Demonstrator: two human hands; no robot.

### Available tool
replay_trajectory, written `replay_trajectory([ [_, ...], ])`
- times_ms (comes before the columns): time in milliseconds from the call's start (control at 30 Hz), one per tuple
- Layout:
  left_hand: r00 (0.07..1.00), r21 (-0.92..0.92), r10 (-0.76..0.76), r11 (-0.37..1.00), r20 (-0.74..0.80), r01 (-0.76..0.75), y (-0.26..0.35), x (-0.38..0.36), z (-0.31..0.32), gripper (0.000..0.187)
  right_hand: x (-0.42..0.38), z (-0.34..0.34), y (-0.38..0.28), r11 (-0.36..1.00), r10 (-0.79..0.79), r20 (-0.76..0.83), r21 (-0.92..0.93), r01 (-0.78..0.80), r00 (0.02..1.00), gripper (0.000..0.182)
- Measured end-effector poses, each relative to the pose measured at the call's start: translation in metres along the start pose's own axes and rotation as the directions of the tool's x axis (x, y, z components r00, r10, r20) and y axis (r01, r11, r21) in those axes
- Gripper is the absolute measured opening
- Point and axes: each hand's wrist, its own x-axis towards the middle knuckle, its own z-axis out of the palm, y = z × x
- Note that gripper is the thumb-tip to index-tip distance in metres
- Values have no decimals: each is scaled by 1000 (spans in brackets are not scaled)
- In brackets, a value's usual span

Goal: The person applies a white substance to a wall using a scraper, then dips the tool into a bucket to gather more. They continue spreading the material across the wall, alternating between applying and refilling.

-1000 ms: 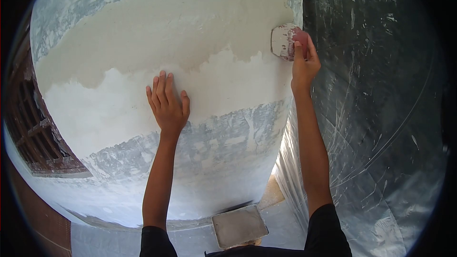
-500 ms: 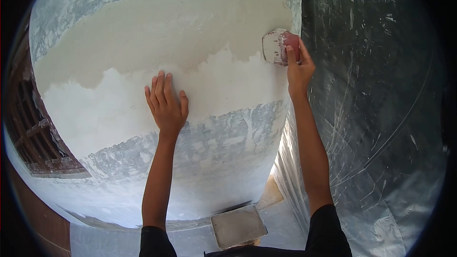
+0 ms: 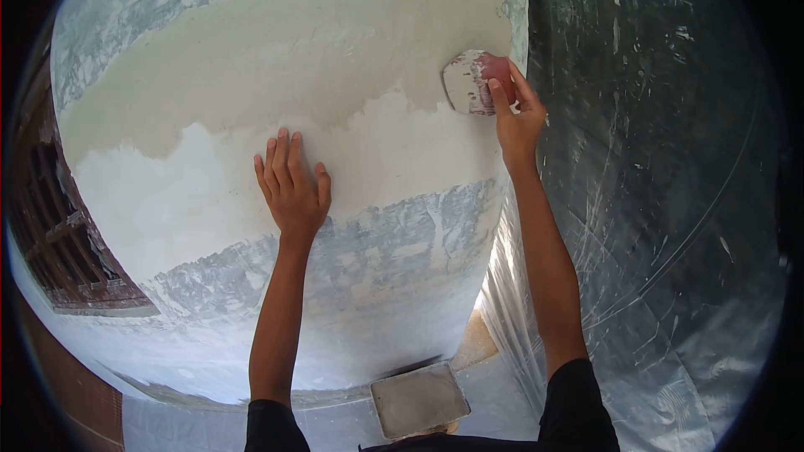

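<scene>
My right hand (image 3: 521, 121) pinches the right edge of a flat, rounded dark-red scraper (image 3: 500, 77), its left half caked in pale plaster. The scraper lies against the wall (image 3: 276, 46), near its right edge, where a beige-grey band meets a whiter one. My left hand (image 3: 293, 188) is flat on the white band, lower and to the left, fingers spread and nothing in it. What the scraper's underside looks like is hidden.
A shallow rectangular tray (image 3: 419, 402) with grey contents sits at the wall's foot. Dark plastic sheeting (image 3: 662, 159) with white splashes hangs on the right. A brown slatted opening (image 3: 63, 226) is at the left.
My right hand and the scraper have shifted a little to the left along the wall. My left hand has stayed in place.
</scene>
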Motion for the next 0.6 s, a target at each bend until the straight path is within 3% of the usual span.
replay_trajectory([
  [33, 1000, -17, 0, 1000, 8, 0, 0, -1, 0, 55, -3, -1, -3, 960, -21, 132, -274, 57, 991, 46],
  [100, 1000, -16, 3, 1000, 8, -3, 1, -1, 0, 54, 11, -2, 7, 982, -37, 75, -180, 50, 996, 47],
  [167, 1000, -7, 3, 1000, 2, -3, 0, -1, -1, 54, 22, -2, 6, 974, 93, -227, 224, -41, 969, 47],
  [233, 1000, -7, 11, 1000, -1, -11, 0, 0, -1, 54, 22, 3, 2, 956, 103, -207, 291, -39, 973, 46],
  [300, 1000, -10, 8, 1000, -1, -8, 0, 0, 0, 54, 11, 16, -7, 993, -15, -13, 116, 16, 1000, 47],
  [333, 1000, -10, 4, 1000, -1, -5, 1, 0, 0, 54, 8, 18, -9, 990, -18, 93, -136, 31, 995, 46],
  [367, 1000, -14, 7, 1000, 3, -7, 1, -1, 0, 54, 9, 17, -8, 990, -15, 90, -139, 27, 996, 46],
  [433, 1000, -14, 7, 1000, 6, -7, 0, -1, -1, 53, 18, 19, -6, 998, -26, -17, -61, 25, 1000, 46],
  [467, 1000, -13, 8, 1000, 5, -8, 0, -1, -1, 53, 26, 15, 0, 996, 21, -141, 91, -8, 990, 44],
  [600, 1000, 13, 9, 1000, -7, -9, 0, 0, -2, 52, 33, -4, 4, 946, 90, -259, 323, -2, 962, 44],
])
